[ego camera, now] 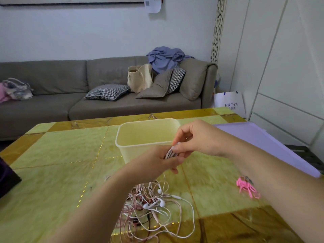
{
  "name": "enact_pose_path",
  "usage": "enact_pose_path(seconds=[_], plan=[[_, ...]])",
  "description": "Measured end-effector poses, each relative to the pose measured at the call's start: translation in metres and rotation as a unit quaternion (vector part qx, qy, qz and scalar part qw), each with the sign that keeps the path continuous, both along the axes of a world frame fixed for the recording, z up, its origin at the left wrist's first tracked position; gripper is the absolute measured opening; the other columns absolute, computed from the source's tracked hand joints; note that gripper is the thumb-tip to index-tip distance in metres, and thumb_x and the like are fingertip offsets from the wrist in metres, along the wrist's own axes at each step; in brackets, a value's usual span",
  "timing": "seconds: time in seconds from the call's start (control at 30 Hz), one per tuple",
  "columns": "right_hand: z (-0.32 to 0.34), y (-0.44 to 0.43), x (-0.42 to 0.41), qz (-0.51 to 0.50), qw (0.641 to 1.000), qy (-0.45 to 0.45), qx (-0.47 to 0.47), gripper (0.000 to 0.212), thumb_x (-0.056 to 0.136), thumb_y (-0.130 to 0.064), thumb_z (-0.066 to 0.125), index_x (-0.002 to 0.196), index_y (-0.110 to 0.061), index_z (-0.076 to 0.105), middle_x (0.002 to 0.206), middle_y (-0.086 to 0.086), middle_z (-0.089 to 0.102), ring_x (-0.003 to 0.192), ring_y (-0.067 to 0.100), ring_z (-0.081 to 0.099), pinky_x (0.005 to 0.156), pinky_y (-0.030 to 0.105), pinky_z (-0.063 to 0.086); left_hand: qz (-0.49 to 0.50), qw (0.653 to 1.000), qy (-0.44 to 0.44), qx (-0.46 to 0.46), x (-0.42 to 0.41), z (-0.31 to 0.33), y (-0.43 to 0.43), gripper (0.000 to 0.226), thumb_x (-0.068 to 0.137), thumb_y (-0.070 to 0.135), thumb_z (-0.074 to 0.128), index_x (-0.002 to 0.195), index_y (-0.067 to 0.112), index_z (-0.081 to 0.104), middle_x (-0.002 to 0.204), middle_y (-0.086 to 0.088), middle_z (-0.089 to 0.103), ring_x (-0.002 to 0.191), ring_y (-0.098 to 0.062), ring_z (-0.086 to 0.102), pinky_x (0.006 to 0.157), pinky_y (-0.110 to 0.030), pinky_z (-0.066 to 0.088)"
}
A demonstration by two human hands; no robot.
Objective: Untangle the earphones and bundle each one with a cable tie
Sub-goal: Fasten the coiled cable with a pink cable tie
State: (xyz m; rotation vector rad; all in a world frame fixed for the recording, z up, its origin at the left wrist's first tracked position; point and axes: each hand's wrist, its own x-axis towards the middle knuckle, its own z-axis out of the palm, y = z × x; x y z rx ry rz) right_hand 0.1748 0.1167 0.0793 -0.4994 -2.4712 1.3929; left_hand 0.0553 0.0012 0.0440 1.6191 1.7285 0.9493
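Left hand and right hand, fingers clamped on a coiled cable, lift it above the tangle at six o'clock, probably keeping its loops together for tying.

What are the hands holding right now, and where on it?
A coiled bundle of earphone cable: the left hand grips its lower part, the right hand pinches its upper end.

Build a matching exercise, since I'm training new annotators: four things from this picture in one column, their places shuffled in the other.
1 earphone tangle
2 cable ties
3 tub
4 coiled earphone

a middle of the table
b held by left hand and right hand
c table's near edge
d table's right side

Pairs: 1-c, 2-d, 3-a, 4-b
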Motion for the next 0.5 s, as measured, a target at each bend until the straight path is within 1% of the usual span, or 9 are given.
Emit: enact_pose_path(seconds=[0.07,0.1,0.17,0.23,0.27,0.3,0.37,0.43,0.5], plan=[[-0.013,0.004,0.009,-0.026,0.999,0.003,-0.024,0.01,0.079,-0.001,0.072,0.077,-0.009,0.068,0.071,0.009,0.069,0.058,0.013,0.065,0.065,0.027,0.058,0.011,0.999,0.04,0.007,0.008,-0.008,0.004,0.014,0.095,0.02,0.053,0.099,0.011,0.062,0.068,0.009,0.057,0.052,0.008,0.053,0.052,-0.01,0.037],[-0.018,0.006,0.014,-0.045,0.998,0.005,-0.032,0.008,0.079,-0.002,0.073,0.079,-0.009,0.068,0.073,0.01,0.069,0.06,0.013,0.064,0.067,0.026,0.056,0.023,0.997,0.064,0.021,0.011,-0.011,0.007,0.011,0.095,0.022,0.053,0.099,0.015,0.061,0.068,0.01,0.057,0.052,0.007,0.053,0.05,-0.009,0.035],[-0.028,0.011,0.024,-0.085,0.995,0.009,-0.041,0.007,0.079,-0.004,0.073,0.079,-0.01,0.068,0.078,0.012,0.069,0.067,0.015,0.06,0.067,0.024,0.052,0.042,0.991,0.117,0.05,0.019,-0.02,0.015,0.01,0.095,0.025,0.052,0.102,0.021,0.058,0.077,0.007,0.06,0.067,-0.003,0.058,0.057,-0.015,0.039],[-0.035,0.016,0.033,-0.116,0.991,0.011,-0.071,0.011,0.079,-0.003,0.072,0.077,-0.012,0.067,0.078,0.01,0.069,0.07,0.015,0.06,0.065,0.019,0.052,0.057,0.978,0.194,0.054,0.027,-0.03,0.025,0.022,0.096,0.027,0.049,0.116,0.02,0.055,0.095,0.002,0.062,0.085,-0.015,0.059,0.067,-0.023,0.037],[-0.039,0.019,0.04,-0.129,0.986,0.016,-0.1,0.012,0.079,-0.002,0.071,0.076,-0.012,0.066,0.075,0.008,0.069,0.069,0.015,0.062,0.065,0.018,0.053,0.069,0.966,0.245,0.055,0.033,-0.036,0.031,0.028,0.097,0.029,0.047,0.122,0.018,0.053,0.104,0.0,0.061,0.092,-0.02,0.059,0.07,-0.026,0.038],[-0.04,0.021,0.044,-0.137,0.982,0.024,-0.128,0.012,0.079,0.001,0.071,0.076,-0.01,0.066,0.073,0.006,0.069,0.068,0.015,0.064,0.065,0.019,0.056,0.085,0.941,0.317,0.085,0.036,-0.041,0.035,0.031,0.097,0.031,0.045,0.123,0.016,0.053,0.107,-0.002,0.062,0.092,-0.024,0.061,0.073,-0.029,0.042],[-0.044,0.026,0.055,-0.156,0.973,0.036,-0.167,0.011,0.079,0.003,0.069,0.077,-0.007,0.066,0.07,0.005,0.07,0.066,0.014,0.066,0.065,0.02,0.057,0.103,0.875,0.441,0.171,0.042,-0.055,0.045,0.034,0.092,0.035,0.041,0.113,0.013,0.058,0.091,-0.002,0.067,0.072,-0.024,0.066,0.063,-0.028,0.048],[-0.047,0.03,0.068,-0.174,0.964,0.05,-0.194,0.01,0.079,0.004,0.069,0.079,-0.005,0.065,0.071,0.006,0.071,0.066,0.013,0.067,0.065,0.02,0.057,0.101,0.835,0.478,0.254,0.045,-0.07,0.057,0.033,0.089,0.034,0.039,0.109,0.013,0.055,0.08,0.001,0.065,0.062,-0.021,0.064,0.063,-0.026,0.05],[-0.05,0.032,0.077,-0.19,0.956,0.062,-0.213,0.009,0.079,0.005,0.069,0.08,-0.004,0.065,0.075,0.009,0.071,0.067,0.016,0.068,0.066,0.022,0.058,0.088,0.823,0.487,0.278,0.047,-0.077,0.065,0.03,0.091,0.031,0.041,0.111,0.013,0.053,0.079,-0.001,0.062,0.065,-0.022,0.063,0.071,-0.03,0.052]])
